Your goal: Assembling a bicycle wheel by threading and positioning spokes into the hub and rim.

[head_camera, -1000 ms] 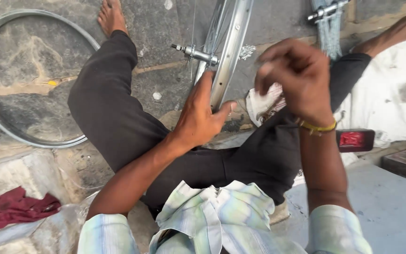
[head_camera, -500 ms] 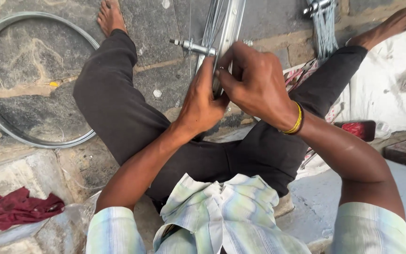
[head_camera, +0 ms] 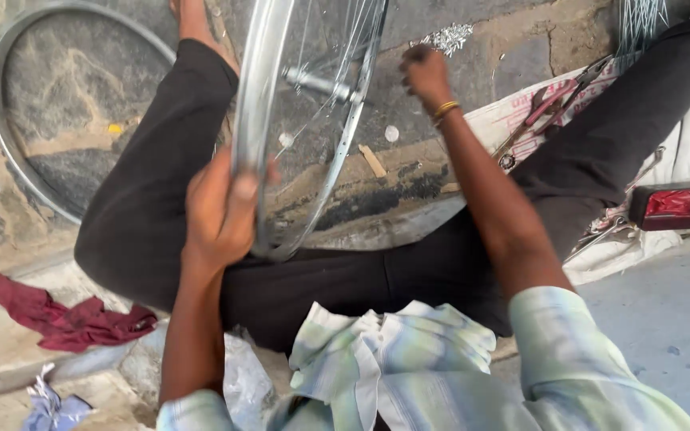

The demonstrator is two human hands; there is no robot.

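There are two wheel rims here: one spoked bicycle wheel (head_camera: pixel 313 120) standing upright between the person's spread legs, and one bare rim (head_camera: pixel 9 120) lying flat on the stone floor off to the left. The upright wheel has one hub with an axle (head_camera: pixel 317 82) sticking out toward the left, and thin spokes fan from it to the rim. The left hand (head_camera: pixel 219 209) is clamped around the wheel's lower rim, fingers wrapped over the metal and thumb up along its edge, forearm rising straight from the striped shirt sleeve. The right hand (head_camera: pixel 423 73) is stretched far forward, arm nearly straight, past the right edge of the wheel, with one yellow bangle (head_camera: pixel 445 109) at the wrist; its fingers are curled into a loose fist near a small heap of shiny metal bits (head_camera: pixel 449 36) on the floor, but I cannot tell whether it holds anything. By the right leg lies one pair of red-handled pliers (head_camera: pixel 549 108) on a printed white sack (head_camera: pixel 513 120), and one red-faced box (head_camera: pixel 676 205) sits on the edge of the step. One dark red rag (head_camera: pixel 69 319) lies crumpled at lower left, well apart from the wheel. A bundle of loose spokes (head_camera: pixel 640 20) shows at the top right.
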